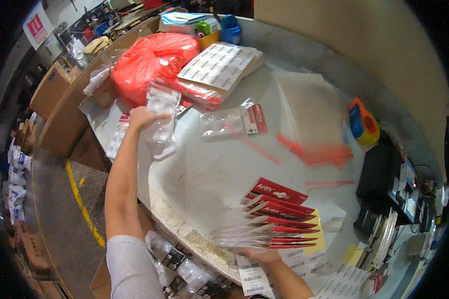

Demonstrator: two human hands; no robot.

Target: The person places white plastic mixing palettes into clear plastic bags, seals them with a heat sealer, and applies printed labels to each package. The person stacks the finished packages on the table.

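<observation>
At the table's left side, my left hand has its fingers closed on a clear plastic blister pack, beside other packs with red cards. At the front, my right hand is closed at the lower edge of a fanned stack of red-carded blister packs; the stack hides part of the fingers, and its clear ends are blurred. Between the hands and farther back lies a single clear pack with a red card, apart from both.
A red plastic bag and barcode label sheets occupy the back left. Clear bags with red edges lie at the right, near a tape roll and black equipment. More label sheets lie at the front. A raised wall borders the back.
</observation>
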